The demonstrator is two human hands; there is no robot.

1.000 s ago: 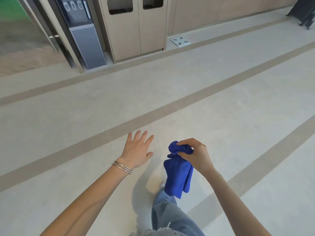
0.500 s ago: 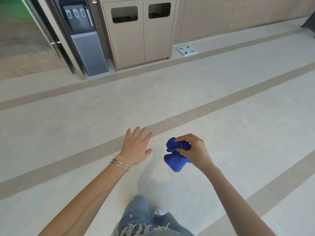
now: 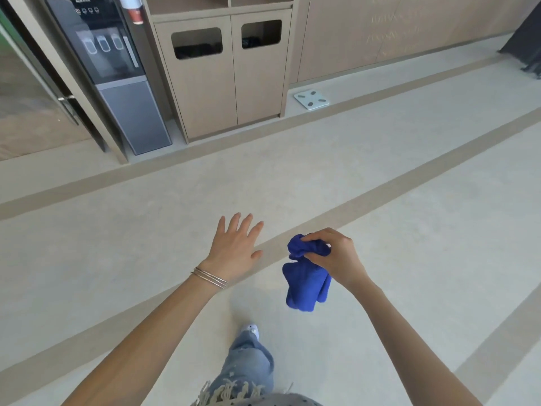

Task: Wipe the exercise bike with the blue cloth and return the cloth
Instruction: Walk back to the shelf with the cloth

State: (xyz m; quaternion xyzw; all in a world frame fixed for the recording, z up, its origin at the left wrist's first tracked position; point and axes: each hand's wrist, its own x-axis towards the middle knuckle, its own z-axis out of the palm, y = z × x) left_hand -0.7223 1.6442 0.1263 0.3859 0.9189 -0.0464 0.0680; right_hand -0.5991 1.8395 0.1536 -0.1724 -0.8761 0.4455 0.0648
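The blue cloth (image 3: 306, 284) hangs bunched from my right hand (image 3: 336, 256), whose fingers and thumb pinch its top. My left hand (image 3: 235, 247) is held out flat over the floor to the left of the cloth, fingers spread, holding nothing. Thin bracelets circle the left wrist. The exercise bike is not in view.
A wooden cabinet with two bin openings (image 3: 231, 74) stands ahead against the wall. A water dispenser (image 3: 117, 74) is to its left. A white bathroom scale (image 3: 311, 100) lies on the floor to the cabinet's right. A dark object (image 3: 525, 51) sits at the far right. My leg and shoe (image 3: 250, 331) step forward.
I have walked closer to the cabinet and dispenser, which now fill more of the view. The cloth swings under my right hand. My left hand stays spread.
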